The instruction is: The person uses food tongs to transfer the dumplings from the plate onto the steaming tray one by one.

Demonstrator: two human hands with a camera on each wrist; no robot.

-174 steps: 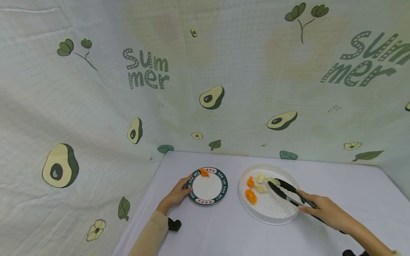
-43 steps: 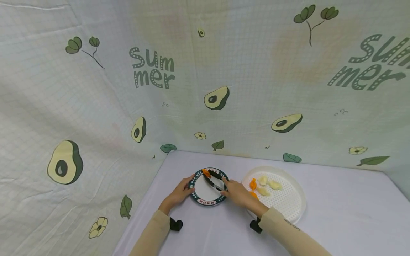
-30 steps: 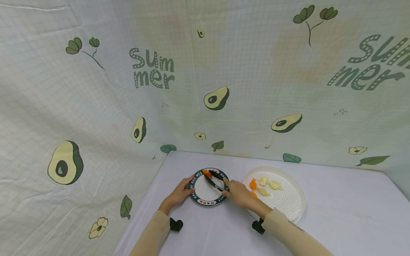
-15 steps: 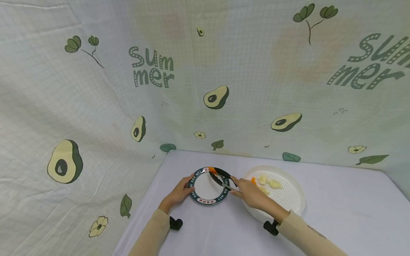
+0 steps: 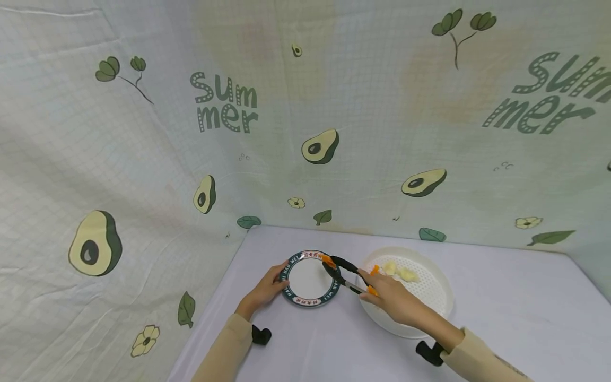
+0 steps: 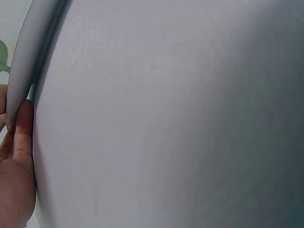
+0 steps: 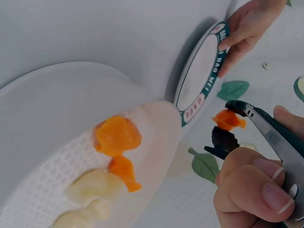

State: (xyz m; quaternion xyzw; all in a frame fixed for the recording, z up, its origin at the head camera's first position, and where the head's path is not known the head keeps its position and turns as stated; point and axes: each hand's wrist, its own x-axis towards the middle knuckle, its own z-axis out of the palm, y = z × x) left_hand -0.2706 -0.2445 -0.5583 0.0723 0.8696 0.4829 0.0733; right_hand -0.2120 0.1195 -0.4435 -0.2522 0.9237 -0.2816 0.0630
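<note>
My left hand grips the left rim of a round white plate with a dark green lettered border. In the left wrist view, the thumb and fingers of that hand pinch the plate's rim. With my right hand I hold black-tipped metal tongs. Between the tong tips sits an orange dumpling, overlapping the plate's upper right border in the head view. Beneath my right hand is a round white perforated tray, holding orange dumplings and cream dumplings.
A white table carries the plate at left and the tray at right, with a gap between their rims. Behind and to the left hangs a cloth backdrop printed with avocados and leaves.
Tongs that were over the tray have come to the plate and gripped the orange dumpling. Dumpling and tongs have since shifted right, from the plate's upper left border. The left hand stays put.
</note>
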